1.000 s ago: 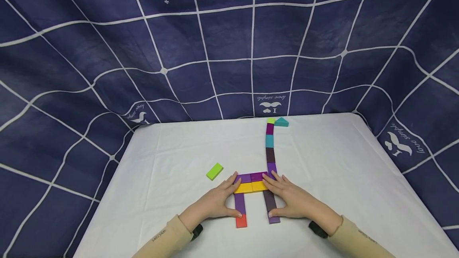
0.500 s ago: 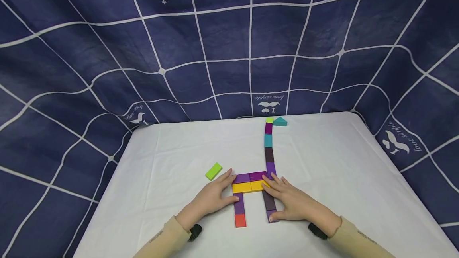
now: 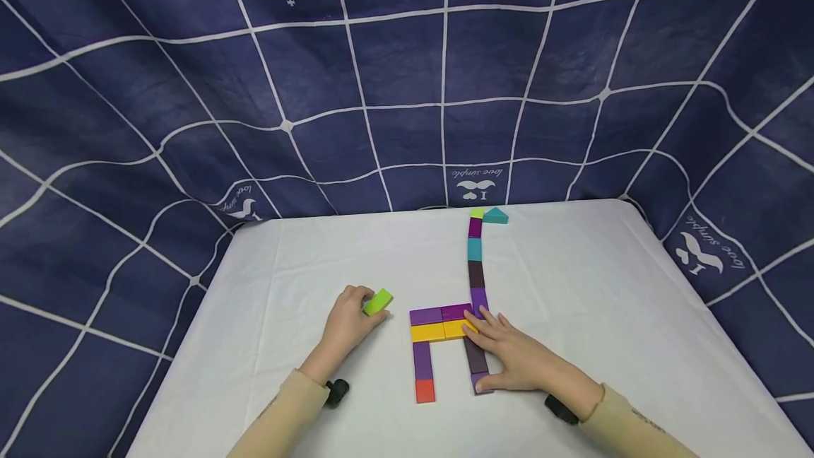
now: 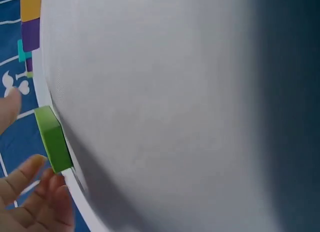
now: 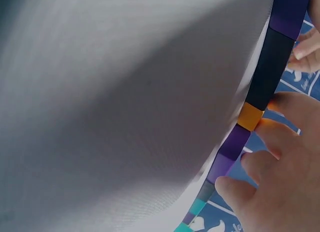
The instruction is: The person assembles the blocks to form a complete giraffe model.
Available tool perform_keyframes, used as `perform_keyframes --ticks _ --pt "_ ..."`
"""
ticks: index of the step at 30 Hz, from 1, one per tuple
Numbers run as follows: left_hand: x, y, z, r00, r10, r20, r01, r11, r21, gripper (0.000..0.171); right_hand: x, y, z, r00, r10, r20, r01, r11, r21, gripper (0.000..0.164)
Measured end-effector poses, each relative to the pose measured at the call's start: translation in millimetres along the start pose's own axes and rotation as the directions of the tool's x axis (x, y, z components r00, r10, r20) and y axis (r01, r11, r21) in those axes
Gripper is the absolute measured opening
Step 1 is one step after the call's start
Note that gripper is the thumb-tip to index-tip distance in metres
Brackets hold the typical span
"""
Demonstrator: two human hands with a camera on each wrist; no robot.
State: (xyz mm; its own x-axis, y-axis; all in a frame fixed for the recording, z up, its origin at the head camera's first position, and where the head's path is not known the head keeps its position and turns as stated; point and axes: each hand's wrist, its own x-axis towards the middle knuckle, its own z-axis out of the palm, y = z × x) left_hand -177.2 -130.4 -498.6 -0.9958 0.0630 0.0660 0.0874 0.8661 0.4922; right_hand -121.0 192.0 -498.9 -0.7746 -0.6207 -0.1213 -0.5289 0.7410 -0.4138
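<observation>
In the head view, my left hand (image 3: 346, 320) is at a lime-green block (image 3: 379, 301), fingers behind it and thumb on the near side. The left wrist view shows fingertips at one end of this green block (image 4: 52, 139), while the thumb stands apart from it. My right hand (image 3: 518, 355) rests with spread fingers on the arranged blocks: fingertips by a yellow block (image 3: 456, 329), thumb at a purple block (image 3: 481, 383). Two yellow and two purple blocks form a bar. Below it, one leg has a purple block (image 3: 422, 360) and a red block (image 3: 425, 391); the other starts with a dark block (image 3: 475, 355).
A column of blocks, including a teal one (image 3: 475, 249), runs from the bar's right end toward the far edge. A teal triangle (image 3: 496, 216) sits beside its top. White cloth (image 3: 572, 267) covers the table; a dark blue checked curtain (image 3: 407, 69) surrounds it.
My left hand has left the bar's left end and moved left and away to the green block. The right hand stays on the blocks.
</observation>
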Motion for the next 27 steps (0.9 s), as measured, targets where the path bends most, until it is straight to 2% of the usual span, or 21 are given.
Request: perform_keyframes --ticks 3,8,16,21,27 --pt "3.0 1.7 2.0 0.999 -0.014 0.029 0.013 0.999 0.029 0.044 0 0 1 1.0 -0.007 -0.008 0.007 1.0 0.004 0.097" --pt "2.7 0.5 2.4 0.999 -0.001 0.041 -0.001 0.999 0.051 0.038 1 0 1 1.0 -0.016 -0.016 0.017 1.0 0.014 0.097" --pt "-14.0 0.4 0.6 0.982 0.104 0.159 -0.109 0.994 0.025 0.034 -1 0 0 1.0 0.003 0.009 -0.003 1.0 0.025 0.097" --pt "-19.1 4.2 2.3 0.976 0.115 0.187 -0.117 0.993 -0.003 0.033 -1 1 1 1.0 0.001 0.007 -0.001 1.0 0.018 0.097" --pt "-20.7 8.9 6.0 0.974 0.125 0.192 -0.128 0.992 0.003 0.035 0 0 0 1.0 0.005 0.01 -0.005 1.0 0.02 0.097"
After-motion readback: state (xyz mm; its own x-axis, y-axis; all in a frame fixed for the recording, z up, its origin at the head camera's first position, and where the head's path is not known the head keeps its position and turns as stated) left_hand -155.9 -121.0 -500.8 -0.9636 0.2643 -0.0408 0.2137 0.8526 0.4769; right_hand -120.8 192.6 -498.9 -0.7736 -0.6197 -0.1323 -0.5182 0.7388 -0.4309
